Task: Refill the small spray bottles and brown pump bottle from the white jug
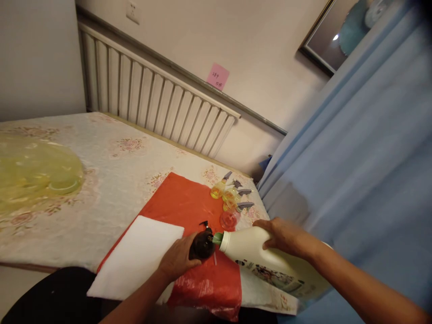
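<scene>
My left hand [178,255] is closed around a small dark bottle [203,244]. A large cream detergent jug [249,240] lies tilted almost on its side in the grip of my right hand [280,235]. Its green spout [218,238] meets the top of the dark bottle; whether liquid flows cannot be made out. Just behind the bottle, a black pump head [204,224] shows, and a thin pale tube [215,258] is visible in front. Beneath my hands is a red plastic sheet [192,195], with a folded white cloth [138,256] partly over it.
Several small clear spray bottles [230,198] with grey tops stand at the sheet's far right, beside a reddish round container [229,219]. A yellow translucent plastic bag [37,166] sits on the floral tablecloth [101,157] at left. A blue curtain [354,148] hangs close on the right; a radiator [151,90] lines the wall.
</scene>
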A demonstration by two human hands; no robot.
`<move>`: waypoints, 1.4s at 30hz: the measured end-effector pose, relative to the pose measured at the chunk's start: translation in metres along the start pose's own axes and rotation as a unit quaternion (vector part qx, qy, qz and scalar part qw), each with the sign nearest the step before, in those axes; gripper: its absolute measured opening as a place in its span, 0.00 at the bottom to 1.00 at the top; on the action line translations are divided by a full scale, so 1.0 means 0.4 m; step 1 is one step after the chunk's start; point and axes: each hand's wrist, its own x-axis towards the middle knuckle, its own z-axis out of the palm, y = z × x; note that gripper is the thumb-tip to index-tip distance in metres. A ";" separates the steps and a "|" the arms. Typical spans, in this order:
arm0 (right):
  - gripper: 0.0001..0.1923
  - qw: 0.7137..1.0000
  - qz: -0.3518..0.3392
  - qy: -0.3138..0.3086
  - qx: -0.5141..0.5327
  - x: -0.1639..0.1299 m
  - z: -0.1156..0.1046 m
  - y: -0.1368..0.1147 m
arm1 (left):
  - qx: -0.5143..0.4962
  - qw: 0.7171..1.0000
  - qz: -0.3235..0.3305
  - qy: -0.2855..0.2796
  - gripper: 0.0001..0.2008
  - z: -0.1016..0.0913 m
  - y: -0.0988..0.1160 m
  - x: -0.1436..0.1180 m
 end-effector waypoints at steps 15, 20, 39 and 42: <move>0.18 1.000 -0.001 -0.002 0.004 0.000 -0.003 -0.003 | 0.000 1.000 0.001 0.000 0.40 -0.009 0.018 -0.002; 0.18 1.000 0.000 -0.005 0.001 -0.003 -0.012 -0.014 | 0.001 1.000 0.003 -0.002 0.40 -0.010 0.019 -0.001; 0.17 1.000 0.004 -0.019 -0.019 -0.004 -0.023 -0.028 | 0.003 1.000 0.005 0.002 0.40 -0.011 0.024 -0.001; 0.17 1.000 0.013 -0.019 -0.017 -0.005 -0.024 -0.029 | 0.003 1.000 0.001 0.000 0.41 -0.011 0.024 -0.002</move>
